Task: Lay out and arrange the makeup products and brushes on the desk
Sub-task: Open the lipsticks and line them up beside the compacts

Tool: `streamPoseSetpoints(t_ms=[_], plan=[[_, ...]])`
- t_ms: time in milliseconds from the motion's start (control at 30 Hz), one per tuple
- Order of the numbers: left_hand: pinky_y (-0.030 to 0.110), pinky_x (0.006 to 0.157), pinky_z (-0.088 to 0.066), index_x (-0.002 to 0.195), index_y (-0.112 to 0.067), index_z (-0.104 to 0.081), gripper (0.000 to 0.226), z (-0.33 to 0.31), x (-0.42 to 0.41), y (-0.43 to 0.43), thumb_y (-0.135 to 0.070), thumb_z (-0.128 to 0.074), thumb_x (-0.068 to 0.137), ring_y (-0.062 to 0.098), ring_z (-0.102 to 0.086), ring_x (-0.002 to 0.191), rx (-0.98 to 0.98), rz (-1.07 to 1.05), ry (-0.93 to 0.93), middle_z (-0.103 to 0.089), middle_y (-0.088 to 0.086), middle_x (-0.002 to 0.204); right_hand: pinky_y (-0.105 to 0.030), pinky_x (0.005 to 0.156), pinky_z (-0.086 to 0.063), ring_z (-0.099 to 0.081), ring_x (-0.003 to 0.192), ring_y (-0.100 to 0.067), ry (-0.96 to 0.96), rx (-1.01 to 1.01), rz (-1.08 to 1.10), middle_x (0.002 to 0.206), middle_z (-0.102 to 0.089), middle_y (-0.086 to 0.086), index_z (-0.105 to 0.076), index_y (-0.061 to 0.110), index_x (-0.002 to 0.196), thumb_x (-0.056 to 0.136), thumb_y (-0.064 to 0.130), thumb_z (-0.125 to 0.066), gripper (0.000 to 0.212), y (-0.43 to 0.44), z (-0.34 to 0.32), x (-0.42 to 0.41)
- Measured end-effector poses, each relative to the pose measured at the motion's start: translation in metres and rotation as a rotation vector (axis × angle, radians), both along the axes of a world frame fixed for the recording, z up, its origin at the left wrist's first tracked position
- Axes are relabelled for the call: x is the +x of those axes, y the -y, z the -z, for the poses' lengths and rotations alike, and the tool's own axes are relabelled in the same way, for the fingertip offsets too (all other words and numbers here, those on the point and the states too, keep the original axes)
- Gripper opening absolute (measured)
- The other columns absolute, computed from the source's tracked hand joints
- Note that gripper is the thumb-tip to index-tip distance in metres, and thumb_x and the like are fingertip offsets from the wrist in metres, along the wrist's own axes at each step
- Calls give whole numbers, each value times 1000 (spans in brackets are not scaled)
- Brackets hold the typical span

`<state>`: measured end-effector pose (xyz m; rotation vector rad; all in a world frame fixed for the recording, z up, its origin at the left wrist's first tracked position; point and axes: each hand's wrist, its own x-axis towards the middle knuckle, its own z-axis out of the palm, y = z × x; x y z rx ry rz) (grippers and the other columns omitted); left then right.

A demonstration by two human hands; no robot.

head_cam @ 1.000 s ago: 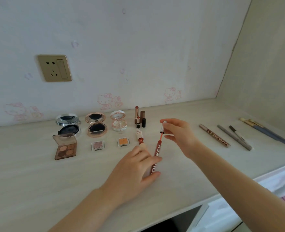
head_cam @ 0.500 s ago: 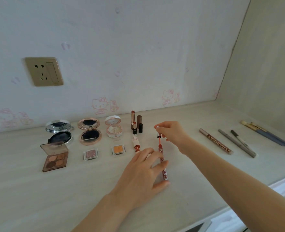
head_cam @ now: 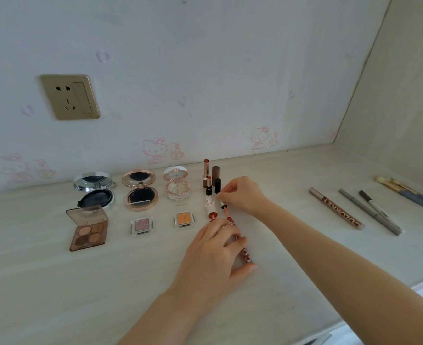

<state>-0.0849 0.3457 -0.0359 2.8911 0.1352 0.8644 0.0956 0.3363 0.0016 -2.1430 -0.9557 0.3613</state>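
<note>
While hands (head_cam: 212, 250) (head_cam: 242, 195) hold one gloss (head_cam: 245, 255), three compacts (head_cam: 140, 192), two lipsticks (head_cam: 206, 170)

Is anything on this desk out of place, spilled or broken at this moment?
Nothing looks spilled or broken. Only the red lip gloss tube is unsettled: the left hand holds it flat on the pale wooden desk, while the right hand pinches its white-capped wand, drawn at least partly out.

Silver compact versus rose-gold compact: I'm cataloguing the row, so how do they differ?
The silver compact has a chrome casing, the rose-gold compact a pinkish-gold one. The silver compact sits farther left, behind the brown palette; the rose-gold compact sits behind the pink eyeshadow pan. Both are round, open, with dark insides.
</note>
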Motion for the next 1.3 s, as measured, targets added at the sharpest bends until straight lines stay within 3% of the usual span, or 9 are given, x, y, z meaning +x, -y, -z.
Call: streamPoseSetpoints(t_ms=[100, 267, 400, 633, 800, 967, 1100, 1300], plan=[[23, 98, -35, 103, -19, -72, 42, 0, 0, 0, -52, -58, 79, 14, -53, 110, -33, 5, -7, -61, -8, 106, -16, 60, -44, -61, 82, -12, 47, -10, -6, 80, -67, 3, -70, 15, 86, 80, 26, -69, 12, -4, 3, -1], [22, 100, -35, 107, -20, -70, 44, 0, -1, 1, -52, -59, 79, 11, -52, 112, -99, -2, -33, -59, -10, 109, -24, 72, -50, -62, 86, -13, 94, -32, -15, 87, -69, 3, -71, 15, 90, 81, 32, -69, 20, -6, 9, 0], [23, 101, -38, 112, -21, -68, 46, -1, -1, 1, -54, -57, 80, 10, -49, 115, -126, -6, -48, -57, -11, 113, -21, 71, -45, -61, 90, -12, 85, -44, -28, 92, -69, 3, -71, 15, 96, 84, 37, -67, 25, -4, 8, -1], [24, 101, -38, 113, -21, -67, 47, 1, -1, 0, -55, -56, 81, 9, -48, 116, -131, 1, -43, -56, -11, 114, -21, 78, -43, -58, 100, -12, 20, 2, -26, 105, -68, 3, -70, 18, 104, 90, 23, -54, 21, 12, 1, 0], [25, 103, -38, 114, -22, -67, 47, 1, -1, 0, -55, -56, 82, 9, -46, 119, -124, 4, -25, -56, -12, 115, -22, 92, -42, -57, 109, -11, 96, -8, -70, 113, -67, 4, -67, 20, 113, 92, 20, -53, 25, 40, 2, -2], [25, 101, -40, 110, -25, -69, 47, -3, -1, 1, -59, -56, 80, 9, -47, 119, -74, -21, 14, -60, -15, 112, -19, 94, -40, -55, 113, -9, 221, -48, -83, 118, -64, 8, -64, 20, 117, 94, 21, -51, 27, 83, 5, -5], [28, 91, -47, 102, -22, -72, 36, -11, 10, 7, -48, -56, 83, 12, -51, 114, -75, -16, 83, -64, -15, 104, -13, 88, -34, -55, 111, -8, 335, -68, -82, 117, -63, 9, -62, 23, 119, 94, 21, -52, 27, 121, 6, -2], [30, 87, -47, 101, -21, -71, 27, -20, 44, 26, -32, -51, 86, 6, -47, 110, -124, 29, 44, -65, -14, 101, -18, 90, -37, -55, 108, -11, 414, -52, -4, 112, -63, 7, -60, 21, 120, 94, 19, -53, 28, 170, 8, 4]])
